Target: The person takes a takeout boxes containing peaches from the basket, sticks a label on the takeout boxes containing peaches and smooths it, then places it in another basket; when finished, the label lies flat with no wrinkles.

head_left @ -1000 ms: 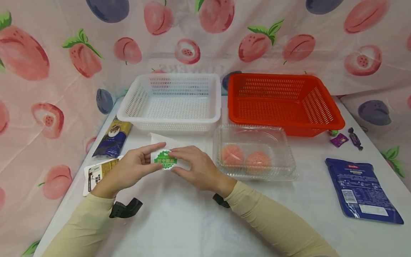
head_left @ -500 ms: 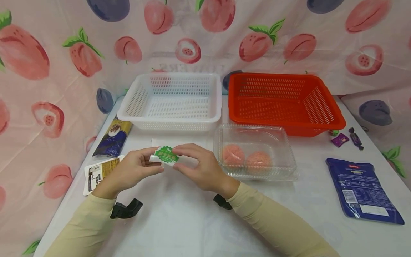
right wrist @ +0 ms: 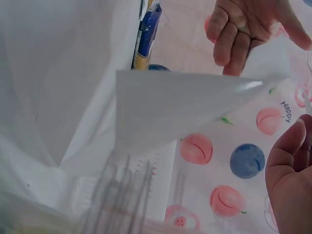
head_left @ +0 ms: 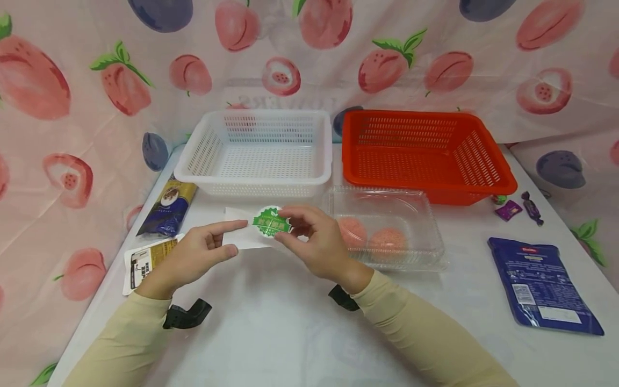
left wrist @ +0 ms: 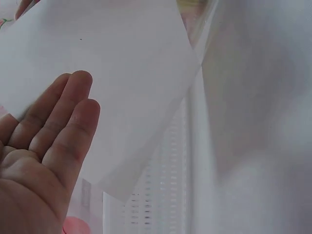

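A round green-and-white sticker [head_left: 268,221] lies over a white sheet of backing paper [head_left: 242,236], raised above the table. My right hand [head_left: 321,244] pinches the sticker's right edge between thumb and forefinger. To the left, my left hand [head_left: 200,252] has its forefinger straight along the paper, with the thumb apart from it below. In the left wrist view, the fingers of the left hand [left wrist: 53,131] stand relaxed in front of the broad blank paper [left wrist: 126,73]. The right wrist view shows the paper [right wrist: 165,107] bent, its lower edge slanting up towards the hands.
A white basket [head_left: 253,185] and a red basket [head_left: 430,188] stand at the back. Right of my hands is a clear plastic box [head_left: 416,215] with two pink balls [head_left: 388,243]. Packets [head_left: 166,209] lie left; a blue pouch [head_left: 544,285] and wrapped candies [head_left: 509,210] lie right.
My right hand has moved right with the sticker. The paper, bent up half a second ago, now spreads flatter between the hands. The left thumb has moved away from the paper.
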Motion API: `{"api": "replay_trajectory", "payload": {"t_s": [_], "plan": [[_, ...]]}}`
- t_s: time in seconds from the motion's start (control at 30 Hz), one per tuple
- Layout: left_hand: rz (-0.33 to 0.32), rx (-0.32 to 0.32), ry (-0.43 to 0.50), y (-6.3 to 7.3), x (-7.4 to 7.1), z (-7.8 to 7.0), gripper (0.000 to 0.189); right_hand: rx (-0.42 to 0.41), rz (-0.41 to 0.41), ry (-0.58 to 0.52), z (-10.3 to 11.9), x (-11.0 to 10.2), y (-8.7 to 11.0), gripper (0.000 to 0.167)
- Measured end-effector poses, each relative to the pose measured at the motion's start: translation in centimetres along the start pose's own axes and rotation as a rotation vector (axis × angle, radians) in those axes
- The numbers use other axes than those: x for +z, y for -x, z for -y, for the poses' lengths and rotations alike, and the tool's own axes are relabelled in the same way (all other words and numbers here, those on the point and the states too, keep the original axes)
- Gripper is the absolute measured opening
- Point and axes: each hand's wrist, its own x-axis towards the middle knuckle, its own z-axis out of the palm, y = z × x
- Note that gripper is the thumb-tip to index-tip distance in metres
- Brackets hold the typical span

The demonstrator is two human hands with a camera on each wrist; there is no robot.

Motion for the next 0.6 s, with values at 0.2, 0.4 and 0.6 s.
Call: {"api": "replay_trajectory", "payload": {"t_s": [0.2,0.4,0.6], "plan": [[-0.055,-0.024,-0.036,-0.3,0.2,-0.1,0.044,0.034,-0.010,0.063,0.1,-1.3,-0.1,0.026],[-0.060,-0.064,0.031,-0.5,0.1,0.3,0.048,0.066,-0.021,0.153,0.8,-3.3,-0.2,0.024],[-0.034,-0.112,0.045,-0.3,-0.3,1.2,0.052,0.105,-0.013,0.235,1.1,-5.4,-0.1,0.026]]}}
